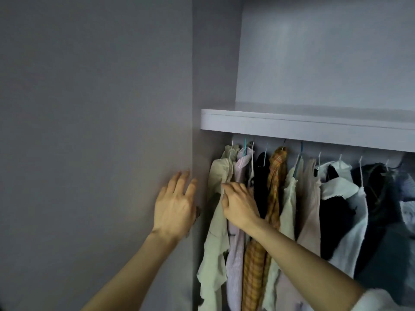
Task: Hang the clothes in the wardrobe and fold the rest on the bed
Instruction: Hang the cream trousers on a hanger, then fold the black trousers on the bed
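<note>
The wardrobe (314,129) stands open on the right of the scene, a row of clothes hanging on hangers under its pale shelf. The left hand (174,204) lies flat against the grey side panel (195,86) at the wardrobe's left edge, fingers spread and straight, its grip holding nothing. The right hand (239,204) reaches in among the leftmost garments, its fingers curled, the grip pinching the fabric of the beige garment (216,221) that hangs farthest left. Just right of it hang a pale striped shirt (235,254), a mustard plaid shirt (275,176), then cream, white and dark pieces farther right.
</note>
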`<state>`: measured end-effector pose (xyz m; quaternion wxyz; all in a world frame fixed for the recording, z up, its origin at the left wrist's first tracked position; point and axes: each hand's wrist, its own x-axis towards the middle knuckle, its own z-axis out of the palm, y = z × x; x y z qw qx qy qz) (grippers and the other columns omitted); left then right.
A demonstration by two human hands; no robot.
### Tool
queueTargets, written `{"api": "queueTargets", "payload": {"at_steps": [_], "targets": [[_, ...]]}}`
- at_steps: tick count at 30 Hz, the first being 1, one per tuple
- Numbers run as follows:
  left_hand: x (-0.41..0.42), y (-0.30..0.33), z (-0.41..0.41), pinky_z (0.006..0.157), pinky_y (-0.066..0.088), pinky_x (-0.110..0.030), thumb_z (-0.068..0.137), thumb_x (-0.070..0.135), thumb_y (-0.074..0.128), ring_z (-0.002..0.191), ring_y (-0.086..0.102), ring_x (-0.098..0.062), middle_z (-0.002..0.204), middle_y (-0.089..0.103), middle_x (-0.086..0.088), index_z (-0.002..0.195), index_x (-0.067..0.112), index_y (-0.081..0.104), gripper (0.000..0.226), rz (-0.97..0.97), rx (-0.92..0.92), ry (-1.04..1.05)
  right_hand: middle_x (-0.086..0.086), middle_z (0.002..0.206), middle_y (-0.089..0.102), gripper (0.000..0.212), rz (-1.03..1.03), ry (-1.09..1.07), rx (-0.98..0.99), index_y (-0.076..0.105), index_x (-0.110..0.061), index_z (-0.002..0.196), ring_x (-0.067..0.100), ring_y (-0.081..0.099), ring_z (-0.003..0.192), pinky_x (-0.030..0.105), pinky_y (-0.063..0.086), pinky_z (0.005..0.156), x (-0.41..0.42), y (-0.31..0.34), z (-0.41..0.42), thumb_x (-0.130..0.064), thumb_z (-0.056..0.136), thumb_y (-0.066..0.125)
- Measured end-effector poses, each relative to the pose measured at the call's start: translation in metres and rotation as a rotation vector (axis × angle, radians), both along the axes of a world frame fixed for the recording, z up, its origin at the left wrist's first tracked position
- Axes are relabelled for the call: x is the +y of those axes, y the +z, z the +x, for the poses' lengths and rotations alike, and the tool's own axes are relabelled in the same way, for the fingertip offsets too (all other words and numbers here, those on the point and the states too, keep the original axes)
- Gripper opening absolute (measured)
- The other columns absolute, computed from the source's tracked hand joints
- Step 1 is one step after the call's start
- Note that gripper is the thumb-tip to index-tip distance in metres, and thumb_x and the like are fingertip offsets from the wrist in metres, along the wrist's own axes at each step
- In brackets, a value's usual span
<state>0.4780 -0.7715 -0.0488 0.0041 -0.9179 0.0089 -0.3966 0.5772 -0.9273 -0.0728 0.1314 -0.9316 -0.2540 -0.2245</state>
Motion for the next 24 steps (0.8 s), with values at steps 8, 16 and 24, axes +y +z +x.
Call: {"api": "queueTargets", "payload": {"at_steps": [8, 16, 24], "targets": [[-0.009, -0.096, -0.128, 0.078, 0.054, -0.040, 0.065, 0.002, 0.073, 0.098, 0.066, -0.031, 0.111, 0.067, -0.012, 0.107, 0.009, 0.069, 0.043, -0.186, 0.155, 0.068, 0.013, 0.106, 0.068, 0.028, 0.313, 0.298, 0.293, 0.064, -0.002, 0.114, 0.028, 0.062, 0.102, 0.039, 0.048, 0.089, -0.004, -0.082, -0.123, 0.000, 0.089, 0.051], [-0.021, -0.193, -0.293, 0.088, 0.048, -0.041, 0.074, 0.005, 0.072, 0.101, 0.064, -0.030, 0.111, 0.067, -0.010, 0.108, 0.010, 0.070, 0.035, -0.532, 0.389, 0.508, 0.012, 0.108, 0.067, 0.026, 0.149, 0.640, 0.662, 0.066, -0.003, 0.111, 0.028, 0.061, 0.104, 0.030, 0.042, 0.089, 0.025, -0.177, -0.234, -0.001, 0.090, 0.052], [-0.015, -0.242, -0.426, 0.101, 0.033, -0.037, 0.090, 0.016, 0.055, 0.123, 0.050, -0.023, 0.132, 0.057, -0.002, 0.126, 0.017, 0.060, 0.036, -0.789, 0.331, 1.037, 0.009, 0.110, 0.066, 0.026, -0.153, 1.094, 0.710, 0.064, -0.005, 0.113, 0.028, 0.058, 0.106, 0.036, 0.044, 0.090, 0.091, -0.213, -0.337, -0.006, 0.093, 0.048]]}}
